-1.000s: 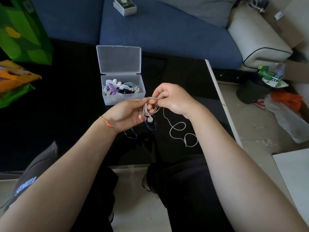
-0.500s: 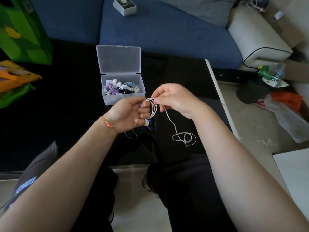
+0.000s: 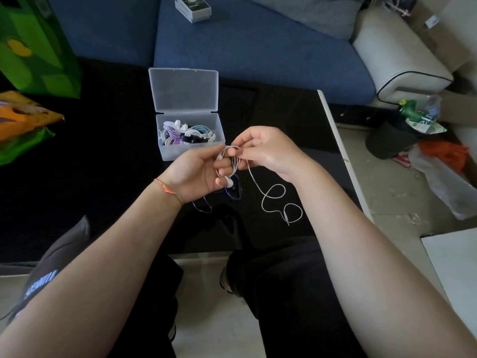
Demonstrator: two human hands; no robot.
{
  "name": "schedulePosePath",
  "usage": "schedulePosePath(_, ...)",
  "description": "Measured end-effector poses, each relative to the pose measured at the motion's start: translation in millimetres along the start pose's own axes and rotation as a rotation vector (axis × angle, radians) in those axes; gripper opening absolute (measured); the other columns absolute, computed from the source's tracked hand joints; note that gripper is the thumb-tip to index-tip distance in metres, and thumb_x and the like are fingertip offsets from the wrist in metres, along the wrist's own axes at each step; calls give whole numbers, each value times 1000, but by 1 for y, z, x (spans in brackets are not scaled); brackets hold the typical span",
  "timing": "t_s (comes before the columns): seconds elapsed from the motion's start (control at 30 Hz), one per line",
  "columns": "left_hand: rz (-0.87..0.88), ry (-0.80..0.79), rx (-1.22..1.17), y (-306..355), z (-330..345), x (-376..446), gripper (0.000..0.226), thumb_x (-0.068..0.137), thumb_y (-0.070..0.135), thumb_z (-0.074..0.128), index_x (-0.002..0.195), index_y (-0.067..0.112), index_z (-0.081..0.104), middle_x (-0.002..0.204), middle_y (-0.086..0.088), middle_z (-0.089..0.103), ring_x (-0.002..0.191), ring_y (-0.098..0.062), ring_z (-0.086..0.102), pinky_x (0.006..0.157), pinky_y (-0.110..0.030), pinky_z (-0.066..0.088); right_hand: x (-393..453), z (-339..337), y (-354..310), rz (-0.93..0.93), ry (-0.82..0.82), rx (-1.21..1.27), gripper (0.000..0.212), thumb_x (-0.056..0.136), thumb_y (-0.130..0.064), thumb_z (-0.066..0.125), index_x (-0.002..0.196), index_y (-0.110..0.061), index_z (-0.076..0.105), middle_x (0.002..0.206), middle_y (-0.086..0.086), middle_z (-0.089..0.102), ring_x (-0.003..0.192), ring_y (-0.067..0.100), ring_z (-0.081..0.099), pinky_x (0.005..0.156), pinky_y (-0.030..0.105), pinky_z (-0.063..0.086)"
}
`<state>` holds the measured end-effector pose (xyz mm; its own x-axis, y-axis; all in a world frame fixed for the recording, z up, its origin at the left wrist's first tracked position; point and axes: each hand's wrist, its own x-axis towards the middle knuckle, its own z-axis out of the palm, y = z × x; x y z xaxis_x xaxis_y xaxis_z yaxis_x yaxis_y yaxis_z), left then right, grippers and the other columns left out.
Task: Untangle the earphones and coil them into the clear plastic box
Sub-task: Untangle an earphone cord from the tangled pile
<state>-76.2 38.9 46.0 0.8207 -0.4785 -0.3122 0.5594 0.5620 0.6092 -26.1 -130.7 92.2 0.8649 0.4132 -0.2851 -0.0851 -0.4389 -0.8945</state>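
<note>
thin white earphones [image 3: 268, 195], partly coiled

Both hands hold white earphones [image 3: 228, 164] above the black bench [image 3: 103, 164]: left hand [image 3: 198, 171] bears the coil, right hand [image 3: 268, 148] pinches the cord. The clear plastic box [image 3: 189, 140] lies open beyond.

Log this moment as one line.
step: coiling | left hand: holds white earphone coil round its fingers | right hand: pinches cord | tail: loose on table | box: open, part filled
</note>
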Motion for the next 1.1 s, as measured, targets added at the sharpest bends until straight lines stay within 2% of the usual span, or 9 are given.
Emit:
schedulePosePath(0.1,-37,-63,5,0,1,-2,27,100,29,40,89,12,58,67,3,44,63,-10,48,48,-21,44,1,-2,2,6,-7,15,9,89,-3,73,97,-7,71,90,16,75,83,29,73,75,34,61)
schedulePosePath(0.23,-40,-72,-7,1,1,-3,31,98,31,41,99,8,61,69,1,46,65,-12,50,49,-22,46,2,-2,4,-3,-34,5,12,91,0,67,102,-4,72,96,19,75,95,36,72,84,40,61)
schedulePosePath(0.37,-7,-46,17,2,-2,-3,32,98,30,43,110,8,63,76,-4,60,70,-13,62,53,-20,51,0,-4,1,-19,-103,51,21,93,0,58,104,-4,75,90,11,75,85,22,72,79,30,57)
schedulePosePath(0.5,1,-54,32,2,-1,-4,32,94,32,49,109,13,70,85,-2,67,76,-11,66,50,-19,49,-1,-6,-1,19,-119,123,25,95,2,52,106,-2,75,94,16,72,78,18,68,78,29,56)
schedulePosePath(0.63,44,-116,150,0,-1,-4,29,95,17,53,122,7,55,77,4,55,70,-5,51,48,-14,37,-2,-9,-2,40,-109,113,22,93,-1,55,99,-5,77,92,14,73,76,17,60,69,26,49)
schedulePosePath(0.73,24,-107,220,-3,0,-4,32,95,17,50,122,5,61,71,3,43,67,-7,43,48,-15,35,-2,-10,-1,30,-25,-1,22,92,-6,56,90,-10,78,80,11,69,63,12,48,59,23,36)
schedulePosePath(0.83,-41,-124,309,-5,1,-3,35,97,24,47,120,3,64,72,2,39,67,-9,38,47,-17,37,-2,-11,-3,28,26,-112,20,91,-10,58,85,-15,77,64,-2,56,56,4,46,55,19,36)
schedulePosePath(0.97,-121,-153,228,-2,3,-3,46,101,34,38,123,4,64,74,2,39,67,-8,40,47,-17,37,-1,-8,-5,48,57,-118,20,88,-11,59,79,-15,76,52,-10,50,59,7,45,56,21,36)
schedulePosePath(1.1,-95,-157,136,-1,3,-4,42,98,26,42,126,4,64,79,0,45,71,-9,43,48,-17,40,4,-8,-3,82,90,-18,32,88,-8,52,70,-19,76,48,-11,44,55,9,38,56,25,32)
